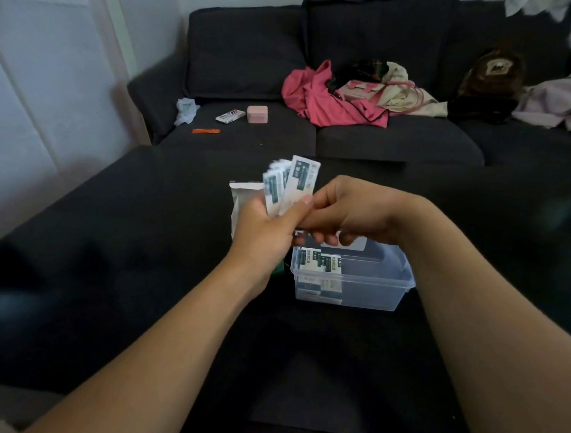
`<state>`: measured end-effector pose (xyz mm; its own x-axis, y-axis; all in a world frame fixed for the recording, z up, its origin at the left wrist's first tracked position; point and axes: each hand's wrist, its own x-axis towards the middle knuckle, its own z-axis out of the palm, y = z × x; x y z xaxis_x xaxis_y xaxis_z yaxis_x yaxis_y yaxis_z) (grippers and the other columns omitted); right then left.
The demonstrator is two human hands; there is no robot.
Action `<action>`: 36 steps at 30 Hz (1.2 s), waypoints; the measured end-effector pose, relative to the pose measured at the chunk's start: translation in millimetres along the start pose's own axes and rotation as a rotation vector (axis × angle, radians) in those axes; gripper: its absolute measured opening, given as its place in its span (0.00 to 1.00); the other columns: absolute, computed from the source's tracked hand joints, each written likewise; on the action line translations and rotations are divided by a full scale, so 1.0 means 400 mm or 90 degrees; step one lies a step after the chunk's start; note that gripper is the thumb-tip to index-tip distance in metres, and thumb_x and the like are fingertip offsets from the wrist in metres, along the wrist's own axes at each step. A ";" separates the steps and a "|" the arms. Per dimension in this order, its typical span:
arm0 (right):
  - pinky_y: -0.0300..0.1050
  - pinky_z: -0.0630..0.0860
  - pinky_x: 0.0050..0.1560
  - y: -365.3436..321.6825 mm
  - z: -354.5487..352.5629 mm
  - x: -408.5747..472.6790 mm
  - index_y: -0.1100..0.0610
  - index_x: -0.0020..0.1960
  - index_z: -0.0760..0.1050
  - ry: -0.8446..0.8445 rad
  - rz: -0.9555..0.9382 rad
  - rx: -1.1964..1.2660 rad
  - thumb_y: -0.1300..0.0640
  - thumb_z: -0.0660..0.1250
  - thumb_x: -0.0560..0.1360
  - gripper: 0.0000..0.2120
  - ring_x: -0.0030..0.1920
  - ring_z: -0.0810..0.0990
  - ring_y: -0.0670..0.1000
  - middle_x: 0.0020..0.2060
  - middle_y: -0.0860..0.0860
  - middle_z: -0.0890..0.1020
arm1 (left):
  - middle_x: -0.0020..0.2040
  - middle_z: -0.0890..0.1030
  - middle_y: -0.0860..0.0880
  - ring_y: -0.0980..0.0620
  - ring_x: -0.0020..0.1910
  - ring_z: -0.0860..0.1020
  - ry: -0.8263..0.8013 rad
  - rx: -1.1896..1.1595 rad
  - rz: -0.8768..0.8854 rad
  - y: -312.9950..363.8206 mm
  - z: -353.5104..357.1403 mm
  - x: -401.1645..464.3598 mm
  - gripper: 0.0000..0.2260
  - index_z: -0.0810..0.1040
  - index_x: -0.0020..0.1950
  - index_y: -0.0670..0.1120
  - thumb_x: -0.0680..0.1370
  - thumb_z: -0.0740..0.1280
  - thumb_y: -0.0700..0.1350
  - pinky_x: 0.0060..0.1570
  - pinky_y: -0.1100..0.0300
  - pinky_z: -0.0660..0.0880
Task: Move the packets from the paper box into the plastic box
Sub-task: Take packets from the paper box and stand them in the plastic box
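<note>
Far left: pale wall panel [32, 97], nothing else on that side.

Dark table [107, 237] fills the foreground. Behind it a dark grey sofa [248, 51] runs the width of the view. On the left seat cushion: crumpled white tissue [186, 109], thin orange strip [206, 131], small white carton [230, 115], pink case [257, 114].

Centre, above the table: left hand [263, 230] holds the paper box [241, 199], white and upright, partly hidden behind the hand. Same hand grips a fan of packets [291, 183], white with dark green print, sticking up above the fingers. Thumb lies across their lower part. Top packets are motion-blurred, so count is unclear.

Right hand [348, 210] meets the left one just beside the fan. Thumb and forefinger pinch the lower edge of the frontmost packet; the other fingers are curled underneath.

Directly below the hands: plastic box [374, 283], clear, open top, standing on the table. More packets of the same print [323, 264] already sit inside, stacked against its left end. The right part of the box shows only bare plastic.

Further right on the sofa: pink garment [322, 100], beige bag with pink straps [397, 92], brown bag [493, 78], pale pink cloth [569, 101] at the far edge.
</note>
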<state>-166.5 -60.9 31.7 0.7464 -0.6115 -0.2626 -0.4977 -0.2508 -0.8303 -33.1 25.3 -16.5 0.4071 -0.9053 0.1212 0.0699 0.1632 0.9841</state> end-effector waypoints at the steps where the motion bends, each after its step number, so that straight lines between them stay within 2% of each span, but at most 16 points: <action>1: 0.37 0.69 0.31 -0.007 0.001 -0.002 0.66 0.48 0.82 0.011 0.003 -0.067 0.55 0.72 0.77 0.12 0.30 0.74 0.46 0.33 0.54 0.80 | 0.43 0.87 0.51 0.54 0.40 0.85 0.001 0.015 -0.014 -0.004 0.002 0.001 0.04 0.82 0.55 0.47 0.81 0.69 0.44 0.32 0.63 0.78; 3: 0.39 0.72 0.34 -0.012 -0.008 -0.007 0.62 0.47 0.82 0.045 0.004 -0.116 0.51 0.77 0.72 0.13 0.33 0.76 0.46 0.36 0.52 0.81 | 0.40 0.85 0.53 0.55 0.38 0.83 -0.001 0.041 -0.030 -0.007 0.003 0.002 0.04 0.81 0.50 0.50 0.82 0.67 0.45 0.29 0.62 0.77; 4: 0.40 0.75 0.36 -0.015 -0.014 -0.011 0.58 0.50 0.82 0.072 -0.007 -0.060 0.50 0.78 0.70 0.14 0.36 0.78 0.46 0.39 0.51 0.82 | 0.40 0.84 0.52 0.55 0.38 0.83 -0.012 0.058 -0.031 -0.008 0.001 0.002 0.04 0.81 0.50 0.50 0.83 0.66 0.45 0.28 0.61 0.77; 7: 0.45 0.83 0.50 -0.027 -0.017 -0.018 0.51 0.69 0.73 0.135 -0.074 0.189 0.49 0.74 0.74 0.26 0.52 0.83 0.49 0.56 0.50 0.81 | 0.40 0.81 0.47 0.55 0.34 0.81 -0.068 0.147 -0.012 -0.012 -0.003 -0.002 0.04 0.79 0.53 0.48 0.83 0.65 0.44 0.27 0.62 0.76; 10: 0.45 0.79 0.57 -0.050 0.026 0.001 0.50 0.74 0.69 0.136 -0.094 0.062 0.44 0.71 0.76 0.29 0.60 0.79 0.47 0.63 0.49 0.77 | 0.41 0.81 0.46 0.57 0.32 0.81 -0.101 0.195 -0.020 -0.012 0.010 -0.006 0.08 0.78 0.59 0.44 0.82 0.68 0.44 0.28 0.62 0.76; 12: 0.39 0.77 0.52 -0.066 0.059 0.026 0.53 0.69 0.75 0.164 -0.126 -0.088 0.48 0.71 0.77 0.22 0.55 0.79 0.44 0.59 0.49 0.80 | 0.42 0.82 0.43 0.55 0.32 0.81 -0.090 0.208 -0.029 -0.008 0.016 -0.002 0.07 0.77 0.58 0.43 0.80 0.68 0.40 0.27 0.62 0.76; 14: 0.35 0.74 0.44 -0.081 0.080 0.044 0.56 0.62 0.81 0.230 -0.159 -0.220 0.57 0.69 0.78 0.13 0.49 0.79 0.45 0.52 0.50 0.82 | 0.42 0.83 0.42 0.53 0.34 0.82 -0.053 0.218 -0.058 -0.004 0.017 0.000 0.06 0.78 0.55 0.42 0.79 0.68 0.36 0.29 0.61 0.77; 16: 0.33 0.72 0.39 -0.090 0.088 0.051 0.55 0.59 0.83 0.259 -0.157 -0.291 0.60 0.66 0.78 0.12 0.48 0.79 0.46 0.50 0.50 0.83 | 0.42 0.84 0.41 0.51 0.36 0.83 -0.025 0.230 -0.074 -0.005 0.012 0.002 0.04 0.80 0.52 0.42 0.79 0.67 0.36 0.31 0.60 0.79; 19: 0.39 0.75 0.46 -0.098 0.090 0.045 0.54 0.61 0.81 0.211 -0.142 -0.338 0.55 0.64 0.81 0.12 0.51 0.80 0.48 0.50 0.50 0.83 | 0.40 0.83 0.41 0.50 0.35 0.82 -0.002 0.248 -0.054 -0.010 0.010 0.002 0.04 0.79 0.50 0.42 0.79 0.65 0.35 0.28 0.63 0.77; 21: 0.45 0.75 0.54 -0.100 0.088 0.035 0.53 0.66 0.76 0.174 -0.135 -0.360 0.51 0.63 0.82 0.14 0.56 0.79 0.50 0.56 0.50 0.81 | 0.38 0.80 0.42 0.52 0.31 0.78 -0.009 0.264 -0.028 -0.018 0.012 0.003 0.05 0.77 0.50 0.42 0.80 0.63 0.35 0.23 0.65 0.71; 23: 0.46 0.77 0.58 -0.099 0.070 0.021 0.55 0.68 0.75 0.175 -0.143 -0.333 0.51 0.64 0.82 0.16 0.58 0.79 0.50 0.61 0.51 0.80 | 0.35 0.78 0.44 0.54 0.28 0.75 -0.015 0.232 0.000 -0.021 0.016 0.003 0.03 0.76 0.51 0.42 0.80 0.63 0.36 0.21 0.68 0.67; 25: 0.39 0.80 0.49 -0.093 0.037 0.003 0.58 0.63 0.79 0.187 -0.157 -0.280 0.56 0.67 0.81 0.12 0.49 0.82 0.47 0.53 0.52 0.84 | 0.34 0.78 0.45 0.55 0.26 0.75 -0.008 0.182 0.001 -0.020 0.017 0.005 0.08 0.73 0.57 0.42 0.79 0.66 0.38 0.20 0.68 0.66; 27: 0.32 0.76 0.36 -0.078 0.006 -0.008 0.59 0.56 0.83 0.199 -0.149 -0.252 0.59 0.69 0.80 0.07 0.39 0.81 0.43 0.45 0.51 0.86 | 0.38 0.80 0.44 0.55 0.26 0.77 -0.011 0.177 -0.006 -0.022 0.015 0.008 0.15 0.70 0.61 0.45 0.78 0.70 0.37 0.22 0.68 0.69; 28: 0.32 0.74 0.34 -0.067 -0.002 -0.011 0.60 0.54 0.83 0.189 -0.137 -0.226 0.59 0.69 0.80 0.06 0.37 0.80 0.43 0.43 0.51 0.85 | 0.40 0.81 0.43 0.56 0.26 0.78 -0.015 0.195 0.002 -0.026 0.014 0.009 0.17 0.69 0.61 0.46 0.77 0.71 0.37 0.23 0.67 0.70; 32: 0.38 0.74 0.36 -0.019 0.005 -0.010 0.66 0.53 0.80 0.063 -0.086 -0.052 0.62 0.67 0.81 0.07 0.35 0.77 0.45 0.40 0.56 0.82 | 0.45 0.82 0.43 0.54 0.24 0.79 -0.053 0.264 0.055 -0.040 0.018 0.011 0.18 0.66 0.56 0.49 0.77 0.72 0.37 0.26 0.62 0.75; 36: 0.36 0.76 0.34 0.012 0.004 0.004 0.70 0.56 0.78 0.068 -0.081 0.033 0.65 0.67 0.80 0.09 0.34 0.77 0.46 0.40 0.57 0.81 | 0.46 0.82 0.45 0.50 0.27 0.83 -0.081 0.319 0.040 -0.038 0.022 0.011 0.18 0.66 0.57 0.50 0.77 0.72 0.39 0.22 0.61 0.73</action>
<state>-167.0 -61.9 26.4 0.7493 -0.6542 -0.1023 -0.3768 -0.2942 -0.8783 -40.5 15.2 -29.7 0.2810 -0.9453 0.1657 -0.4076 0.0388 0.9123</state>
